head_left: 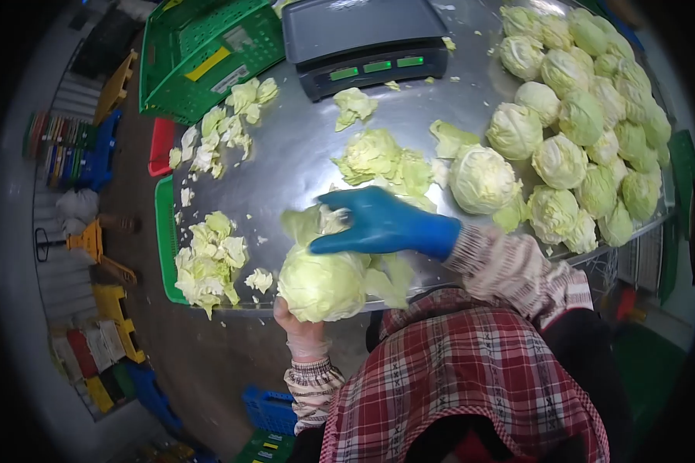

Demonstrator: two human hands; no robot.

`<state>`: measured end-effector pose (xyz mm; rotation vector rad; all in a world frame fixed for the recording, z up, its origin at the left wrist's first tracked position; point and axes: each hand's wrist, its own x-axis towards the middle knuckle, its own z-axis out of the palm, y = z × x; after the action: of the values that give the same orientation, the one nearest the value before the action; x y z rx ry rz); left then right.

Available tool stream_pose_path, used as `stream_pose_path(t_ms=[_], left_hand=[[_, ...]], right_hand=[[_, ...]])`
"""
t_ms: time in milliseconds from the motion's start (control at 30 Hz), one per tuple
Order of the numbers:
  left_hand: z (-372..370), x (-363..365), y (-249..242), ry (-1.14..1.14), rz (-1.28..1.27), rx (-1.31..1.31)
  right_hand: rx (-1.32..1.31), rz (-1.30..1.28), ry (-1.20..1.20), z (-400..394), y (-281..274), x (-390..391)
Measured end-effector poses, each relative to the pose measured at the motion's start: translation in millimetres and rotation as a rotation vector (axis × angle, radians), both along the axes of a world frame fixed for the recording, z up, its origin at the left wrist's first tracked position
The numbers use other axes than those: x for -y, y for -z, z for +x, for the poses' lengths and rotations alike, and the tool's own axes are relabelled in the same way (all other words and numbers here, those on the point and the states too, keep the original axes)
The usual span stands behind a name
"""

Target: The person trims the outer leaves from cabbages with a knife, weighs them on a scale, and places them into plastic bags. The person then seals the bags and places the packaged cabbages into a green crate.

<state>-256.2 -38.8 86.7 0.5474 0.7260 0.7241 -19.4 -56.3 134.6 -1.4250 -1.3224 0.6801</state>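
My left hand [303,333], in a thin clear covering, is closed around the lower left side of a pale green cabbage [323,285] at the table's near edge. Just above the cabbage is my right hand [371,224], in a blue glove and slightly blurred. A loose cabbage leaf [301,224] shows between its thumb and fingers, smeared by motion. Another leaf [390,279] hangs at the cabbage's right side. Beyond the glove lies a heap of leaves [382,160], and a whole cabbage [483,180] sits right of it.
Many cabbages [583,123] are piled on the metal table [286,147] at the right. A digital scale [367,65] and a green crate [208,58] stand at the far side. Leaf scraps [211,258] gather along the left edge, near another green crate [166,231].
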Motion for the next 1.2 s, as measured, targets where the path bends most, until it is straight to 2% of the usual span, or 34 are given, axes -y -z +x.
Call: stream_pose_path(t_ms=[33,100,167,200,233,300,333,400,467,533,567,600,633,667,733,767,833,867,900,933,967,1033,1067,1133,1167,1200], left_hand=[[2.2,0.5,-1.8,0.079,0.08,-0.017],[2.8,4.0,1.2,0.052,0.081,0.008],[6.9,6.6,-3.0,-0.007,0.086,0.031],[14.9,7.0,-12.7,-0.128,-0.024,0.12],[20.1,6.6,-17.8,-0.252,-0.131,0.208],[23.5,2.7,-15.7,-0.311,-0.174,0.24],[28.1,-1.5,-18.8,-0.322,-0.241,0.308],[38.1,-6.5,-23.9,-0.328,-0.297,0.381],[44.5,-0.9,-23.7,-0.279,-0.252,0.348],[45.6,1.5,-21.7,-0.231,-0.278,0.442],[48.6,1.1,-24.5,-0.222,-0.286,0.461],[52.8,3.9,-27.8,-0.292,-0.252,0.301],[55.0,6.2,-30.5,-0.292,-0.25,0.305],[55.1,8.0,-32.5,-0.284,-0.234,0.324],[55.4,7.2,-42.4,-0.298,-0.273,0.348],[52.8,6.5,-43.2,-0.247,-0.259,0.315],[51.1,11.1,-41.7,-0.198,-0.269,0.278],[53.1,15.2,-40.8,-0.144,-0.269,0.113],[56.5,18.1,-39.1,-0.084,-0.262,-0.044],[57.3,19.8,-28.6,-0.081,-0.273,-0.035],[54.5,20.5,-9.5,-0.051,-0.223,-0.211],[51.2,21.4,16.0,0.016,-0.159,-0.481],[44.7,16.2,21.6,0.022,-0.165,-0.476],[28.3,6.1,27.5,0.359,-0.299,-0.657],[31.7,8.3,19.4,0.36,-0.306,-0.655],[35.4,9.5,6.7,0.272,0.093,-0.942]], right_hand=[[0.004,0.003,0.014,2.6,0.9,-7.1],[-0.002,-0.032,-0.203,10.5,6.0,-21.3],[-0.46,-0.459,-0.188,27.0,-19.4,2.2],[-0.385,-0.545,-0.111,32.6,-24.2,14.9],[-0.396,-0.617,-0.135,40.6,-25.7,29.9],[-0.269,-0.71,-0.209,50.9,3.1,54.2],[0.068,-0.439,-0.103,43.6,38.2,65.9],[0.032,-0.182,-0.027,15.7,26.4,62.2],[0.141,-0.062,-0.066,-7.9,-32.4,43.7],[0.24,0.031,-0.052,-20.8,-58.0,22.9],[0.244,0.031,-0.035,-19.6,-59.5,16.8],[0.288,-0.02,-0.11,-18.3,-56.9,9.8],[0.332,-0.071,-0.194,-18.0,-50.6,3.8],[0.408,0.12,-0.008,-14.7,-33.6,3.0],[0.223,-0.028,0.053,9.7,-11.4,11.6],[0.228,-0.031,0.027,5.7,-4.9,15.9],[0.054,0.125,-0.067,-10.5,6.5,37.9],[0.025,-0.122,-0.073,-14.3,0.8,45.0],[-0.092,-0.23,-0.058,-12.2,20.6,46.4],[-0.209,-0.334,-0.038,-8.9,40.4,47.1],[-0.204,-0.344,-0.033,-6.6,39.0,50.1],[-0.529,-0.749,-0.049,-2.6,34.3,54.4],[-0.526,-0.755,-0.041,-1.3,43.3,55.4],[-0.419,-0.63,0.022,-2.6,69.3,57.5],[-0.388,-0.654,0.045,-2.6,68.8,54.7],[-0.388,-0.658,0.044,-5.2,75.4,53.4]])
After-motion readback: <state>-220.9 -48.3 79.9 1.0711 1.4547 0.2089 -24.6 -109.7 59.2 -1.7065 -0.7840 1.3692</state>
